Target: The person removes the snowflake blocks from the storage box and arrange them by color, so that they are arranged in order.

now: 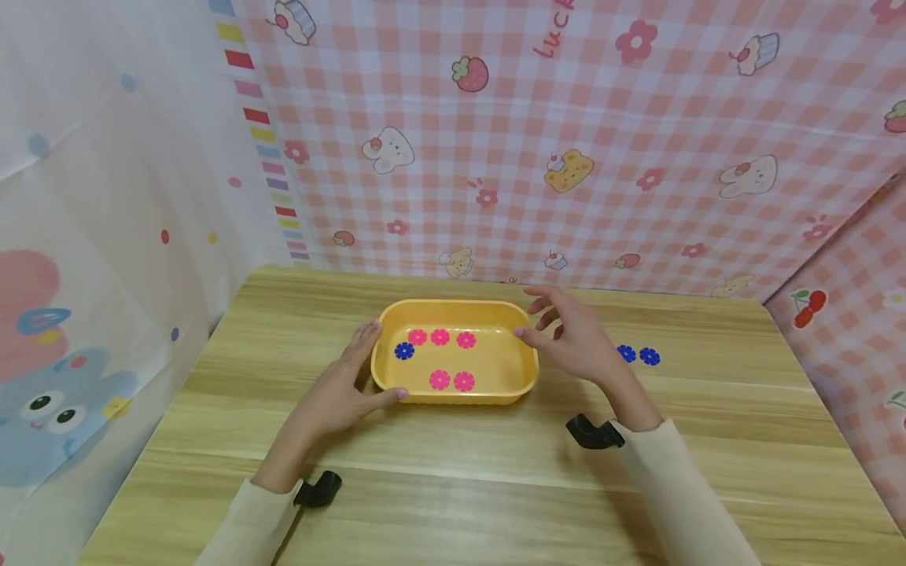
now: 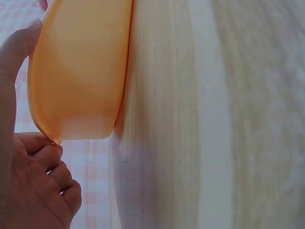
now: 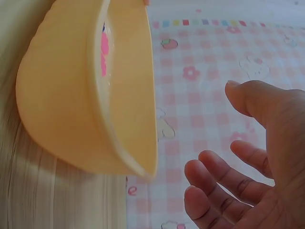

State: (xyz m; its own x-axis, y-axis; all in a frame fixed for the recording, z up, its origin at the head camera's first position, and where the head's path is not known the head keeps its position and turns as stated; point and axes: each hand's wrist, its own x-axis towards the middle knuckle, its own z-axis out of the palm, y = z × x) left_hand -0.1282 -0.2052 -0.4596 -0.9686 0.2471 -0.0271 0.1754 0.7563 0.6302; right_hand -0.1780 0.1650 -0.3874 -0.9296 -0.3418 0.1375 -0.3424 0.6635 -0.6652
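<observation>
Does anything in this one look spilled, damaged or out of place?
Mildly: two blue flower pieces lie on the table, right of the yellow tray, while a similar blue piece and five pink pieces lie inside it. No damage is visible.

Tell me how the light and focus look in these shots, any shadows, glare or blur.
Head view: fairly even light, small glints inside the yellow tray, soft shadow beside the right sleeve; left wrist view: tabletop grain soft, a purplish shadow near the tray; right wrist view: right hand dim, pink pieces showing only as patches without clear petals.
</observation>
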